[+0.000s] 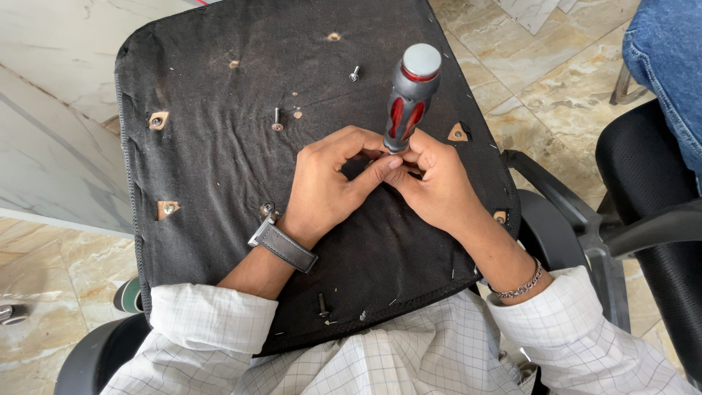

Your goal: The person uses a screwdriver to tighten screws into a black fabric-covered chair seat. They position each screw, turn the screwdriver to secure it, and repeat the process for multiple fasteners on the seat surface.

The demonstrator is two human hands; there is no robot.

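A screwdriver [409,95] with a black, red and grey handle stands upright on the black fabric underside of a chair seat [219,146] lying across my lap. My left hand [329,179] and my right hand [431,179] meet at the base of its handle, fingertips pinched around the lower shaft. The tip and whatever lies under it are hidden by my fingers. My left wrist wears a watch with a dark strap, my right wrist a chain bracelet.
Loose screws lie on the seat: one [277,119] left of my hands, one [355,73] farther back, one [322,304] near my body. Another black chair [643,219] stands at the right, beside a person's leg in jeans [669,58]. Marble tiles lie below.
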